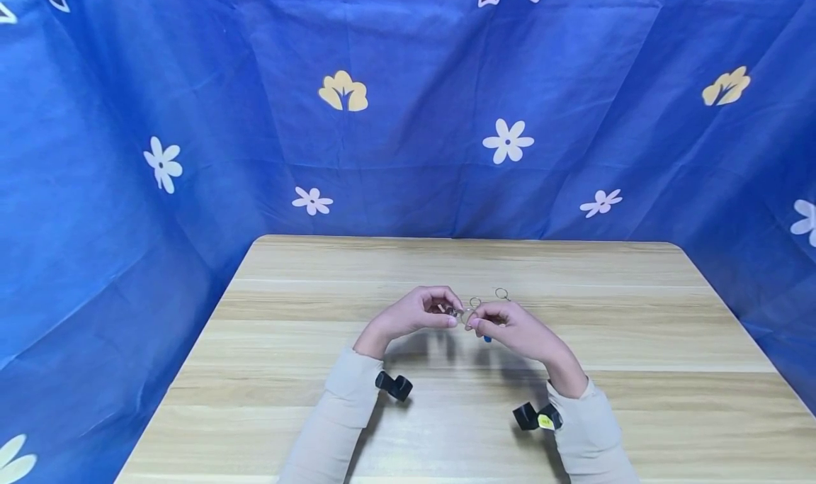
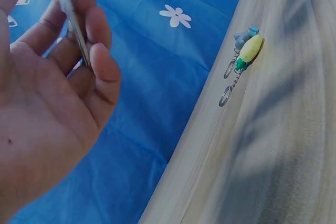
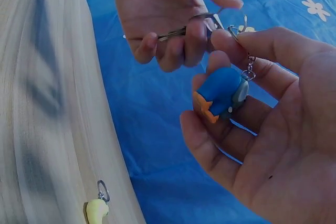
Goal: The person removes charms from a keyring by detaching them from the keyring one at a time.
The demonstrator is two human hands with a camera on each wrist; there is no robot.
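Observation:
Over the middle of the table, the left hand (image 1: 423, 309) holds metal keys (image 2: 77, 27) in its curled fingers. Close by on its right, the right hand (image 1: 518, 331) pinches a metal split ring (image 3: 242, 25) between thumb and forefinger. From that ring a short chain runs to a blue figure (image 3: 219, 88) with orange feet, which hangs against the right hand's fingers. Both hands' fingertips come together around the ring, and the keys' top end lies right at it. Part of the keys is hidden by the left fingers.
On the wooden table (image 1: 287, 399) lie a yellow keychain charm (image 2: 251, 50) with a green end and a grey-blue charm (image 2: 241, 39), each with its ring. A blue patterned curtain (image 1: 408, 137) stands behind the table and at its sides. Black cameras (image 1: 400, 387) sit on both wrists.

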